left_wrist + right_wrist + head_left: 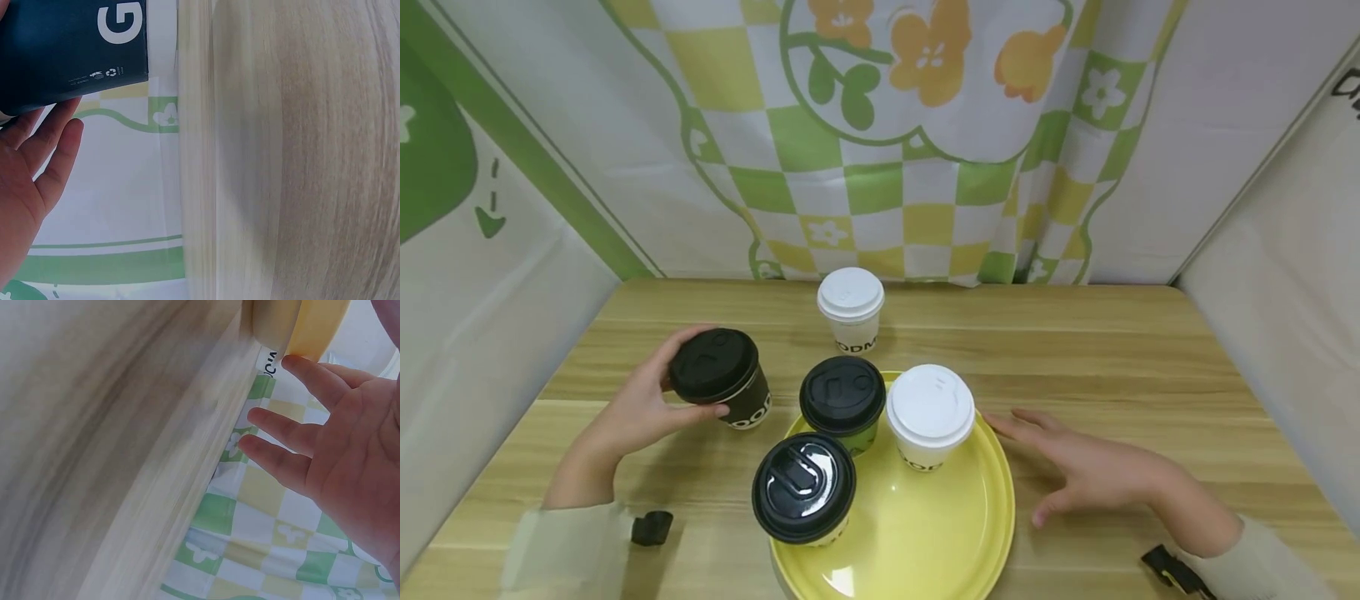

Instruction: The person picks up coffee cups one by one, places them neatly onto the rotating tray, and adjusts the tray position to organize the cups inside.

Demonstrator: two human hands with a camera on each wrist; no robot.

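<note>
My left hand [638,408] grips a black paper cup with a black lid [748,402], thumb across its front, left of the round yellow tray [970,533]. The left wrist view shows the underside end of this cup [69,50] above the fingers. On the tray stand a white-lidded cup [929,406], a green cup with a black lid [842,396] and a cup with a glossy black lid [805,487]. My right hand [1097,467] is spread with nothing in it, fingertips right at the tray's right rim; the right wrist view shows a fingertip at the yellow rim [319,328].
A small white cup with a white lid [852,308] stands behind the tray, near the back of the wooden table [1075,350]. A checkered curtain [880,183] hangs along the table's back edge, and pale fabric walls [490,317] rise at both sides.
</note>
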